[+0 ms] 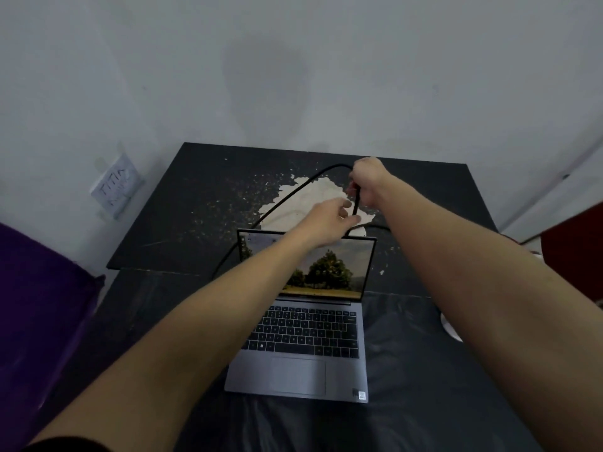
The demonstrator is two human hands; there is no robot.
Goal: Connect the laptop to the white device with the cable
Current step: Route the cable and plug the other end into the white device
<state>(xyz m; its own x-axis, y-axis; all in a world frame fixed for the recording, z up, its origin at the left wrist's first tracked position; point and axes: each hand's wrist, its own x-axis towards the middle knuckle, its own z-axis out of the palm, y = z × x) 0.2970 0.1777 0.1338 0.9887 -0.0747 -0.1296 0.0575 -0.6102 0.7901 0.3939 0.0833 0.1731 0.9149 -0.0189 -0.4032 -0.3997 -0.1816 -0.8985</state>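
Observation:
An open grey laptop (301, 350) sits on the dark table (182, 203), its screen lit with a picture of trees. A black cable (293, 194) arcs up from the laptop's left side and over the screen. My right hand (367, 182) is closed around the cable's upper part behind the screen. My left hand (329, 223) reaches over the screen's top edge and pinches the cable's lower end with its fingertips. A white rounded object (450, 327), possibly the white device, peeks out under my right forearm at the table's right edge, mostly hidden.
The table's back half has a large worn pale patch (313, 197). A white wall socket (115, 187) sits on the wall at left. Purple fabric (42, 308) lies at the left edge, a dark red surface (574, 252) at the right.

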